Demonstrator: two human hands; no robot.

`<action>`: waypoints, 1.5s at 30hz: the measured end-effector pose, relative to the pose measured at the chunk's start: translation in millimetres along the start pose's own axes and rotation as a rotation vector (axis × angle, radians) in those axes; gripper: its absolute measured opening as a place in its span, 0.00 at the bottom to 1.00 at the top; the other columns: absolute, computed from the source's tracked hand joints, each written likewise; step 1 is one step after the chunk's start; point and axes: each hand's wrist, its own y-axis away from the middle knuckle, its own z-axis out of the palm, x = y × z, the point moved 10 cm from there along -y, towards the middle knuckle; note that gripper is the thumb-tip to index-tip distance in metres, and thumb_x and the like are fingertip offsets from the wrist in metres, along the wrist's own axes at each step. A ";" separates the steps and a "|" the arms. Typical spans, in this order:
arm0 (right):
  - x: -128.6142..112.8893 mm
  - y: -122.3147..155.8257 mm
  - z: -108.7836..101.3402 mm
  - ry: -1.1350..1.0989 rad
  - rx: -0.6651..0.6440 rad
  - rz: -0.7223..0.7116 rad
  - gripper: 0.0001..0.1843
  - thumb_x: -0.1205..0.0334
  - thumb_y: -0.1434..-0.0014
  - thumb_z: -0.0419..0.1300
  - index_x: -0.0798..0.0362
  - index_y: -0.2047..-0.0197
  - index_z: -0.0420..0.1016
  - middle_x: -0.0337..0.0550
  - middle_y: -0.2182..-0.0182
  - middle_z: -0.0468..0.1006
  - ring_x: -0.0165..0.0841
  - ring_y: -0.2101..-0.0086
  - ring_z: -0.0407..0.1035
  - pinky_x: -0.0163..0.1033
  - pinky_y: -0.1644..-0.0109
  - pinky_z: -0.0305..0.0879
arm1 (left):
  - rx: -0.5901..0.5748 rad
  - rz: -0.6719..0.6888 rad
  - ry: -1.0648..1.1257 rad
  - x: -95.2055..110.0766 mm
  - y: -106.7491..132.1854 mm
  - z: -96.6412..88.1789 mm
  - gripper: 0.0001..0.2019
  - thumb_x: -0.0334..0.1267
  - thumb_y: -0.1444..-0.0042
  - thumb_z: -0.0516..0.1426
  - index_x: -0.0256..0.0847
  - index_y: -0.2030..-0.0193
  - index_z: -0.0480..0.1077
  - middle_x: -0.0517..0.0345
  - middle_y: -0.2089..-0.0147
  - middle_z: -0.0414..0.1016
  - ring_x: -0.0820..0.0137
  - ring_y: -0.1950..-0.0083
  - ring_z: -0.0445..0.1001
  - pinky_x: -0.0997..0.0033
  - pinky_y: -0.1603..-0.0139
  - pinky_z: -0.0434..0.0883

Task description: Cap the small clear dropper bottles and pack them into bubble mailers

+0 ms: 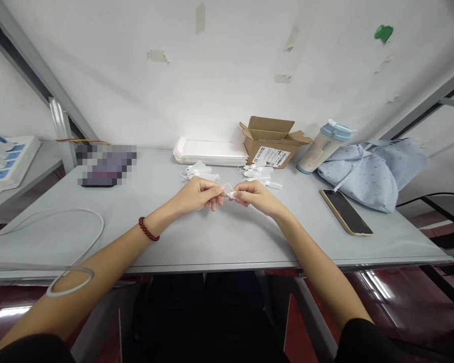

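Note:
Both hands meet above the middle of the grey table (pixel 227 237). My right hand (pixel 258 196) pinches a small white plastic piece (pixel 231 194) between thumb and fingers. A thin white loop (pixel 229 187) arches from that piece towards my left hand (pixel 200 194), whose thumb and forefinger close on its end. The fingertips cover part of the piece, so its full shape is hidden. Just behind my left hand lies a pile of white pieces with loops (pixel 199 170). A second pile of similar white pieces (pixel 260 173) is behind my right hand.
Flat white stacked sleeves (pixel 212 151) and an open cardboard box (pixel 270 143) stand against the wall. To the right are a tumbler (pixel 321 148), a blue cloth bag (pixel 366 174) and a phone (pixel 346 212). A white cable (pixel 98 227) loops at left, near a pixelated dark object (pixel 106 169).

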 end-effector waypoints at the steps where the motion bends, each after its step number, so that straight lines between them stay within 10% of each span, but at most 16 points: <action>1: -1.8 0.4 -0.9 -0.003 0.007 -0.004 0.13 0.56 0.44 0.57 0.57 0.72 0.74 0.33 0.82 0.63 0.25 0.78 0.56 0.34 0.72 0.53 | -0.008 -0.003 0.001 1.5 0.2 -0.6 0.20 0.46 0.39 0.53 0.34 0.75 0.75 0.56 0.80 0.73 0.75 0.78 0.68 0.75 0.76 0.64; 10: 6.1 -2.0 1.7 0.139 0.018 -0.016 0.15 0.53 0.41 0.56 0.56 0.69 0.74 0.38 0.77 0.68 0.27 0.75 0.61 0.34 0.70 0.57 | -0.014 -0.051 -0.082 -4.3 0.9 -4.7 0.11 0.42 0.45 0.58 0.36 0.71 0.74 0.58 0.79 0.72 0.75 0.77 0.68 0.76 0.76 0.63; 14: -36.4 8.6 -23.8 0.461 0.442 -0.353 0.12 0.54 0.39 0.57 0.55 0.60 0.71 0.47 0.65 0.74 0.33 0.66 0.66 0.38 0.64 0.63 | 0.093 -0.068 -0.107 -7.6 -0.6 -36.6 0.10 0.41 0.48 0.60 0.36 0.74 0.74 0.56 0.77 0.74 0.73 0.76 0.70 0.75 0.75 0.65; 16: -72.5 39.3 -0.4 0.642 0.584 -0.644 0.06 0.60 0.38 0.56 0.54 0.62 0.69 0.45 0.69 0.73 0.33 0.67 0.66 0.39 0.63 0.64 | 0.199 -0.116 -0.088 -12.0 1.7 -60.7 0.10 0.41 0.49 0.60 0.36 0.75 0.74 0.57 0.78 0.73 0.74 0.76 0.69 0.75 0.76 0.64; 20: -70.5 124.8 156.5 0.842 -0.073 -1.109 0.09 0.69 0.38 0.53 0.54 0.71 0.67 0.38 0.78 0.67 0.29 0.77 0.62 0.35 0.77 0.56 | 0.267 -0.189 -0.062 -22.2 7.4 -87.8 0.10 0.41 0.51 0.61 0.37 0.77 0.73 0.57 0.77 0.73 0.74 0.76 0.68 0.74 0.76 0.62; 24: 41.7 179.8 258.4 1.022 -0.555 -0.787 0.09 0.66 0.46 0.64 0.55 0.76 0.70 0.37 0.83 0.67 0.29 0.82 0.62 0.36 0.86 0.49 | 0.117 -0.229 -0.129 -31.4 7.0 -81.3 0.10 0.41 0.52 0.61 0.37 0.79 0.73 0.56 0.76 0.73 0.73 0.75 0.68 0.73 0.76 0.61; 28: 105.8 174.5 261.0 1.072 -0.605 -0.530 0.03 0.67 0.45 0.63 0.58 0.69 0.75 0.43 0.76 0.76 0.32 0.77 0.70 0.36 0.86 0.56 | 0.000 -0.271 -0.213 -37.9 6.8 -71.8 0.11 0.40 0.53 0.59 0.38 0.81 0.73 0.55 0.77 0.73 0.72 0.75 0.68 0.73 0.76 0.60; 32: 117.5 162.6 261.6 0.994 -0.928 -0.313 0.19 0.59 0.51 0.69 0.63 0.60 0.77 0.54 0.64 0.80 0.38 0.67 0.75 0.35 0.83 0.61 | -0.024 -0.272 -0.238 -41.1 5.9 -69.9 0.11 0.40 0.52 0.59 0.39 0.81 0.73 0.57 0.79 0.72 0.71 0.74 0.69 0.73 0.75 0.61; 35: 121.2 172.3 276.9 1.017 -1.133 -0.305 0.13 0.63 0.51 0.68 0.63 0.64 0.79 0.54 0.66 0.81 0.39 0.66 0.75 0.35 0.82 0.60 | -0.038 -0.286 -0.240 -45.8 5.3 -68.4 0.11 0.41 0.52 0.59 0.40 0.80 0.74 0.57 0.78 0.72 0.70 0.74 0.70 0.72 0.75 0.61; 45: 139.6 176.6 300.4 0.999 -0.819 -0.444 0.06 0.71 0.46 0.64 0.54 0.73 0.77 0.39 0.79 0.78 0.28 0.78 0.70 0.33 0.84 0.47 | -0.067 -0.320 -0.247 -49.9 2.6 -63.0 0.10 0.43 0.52 0.60 0.40 0.78 0.75 0.56 0.75 0.75 0.70 0.73 0.71 0.72 0.74 0.63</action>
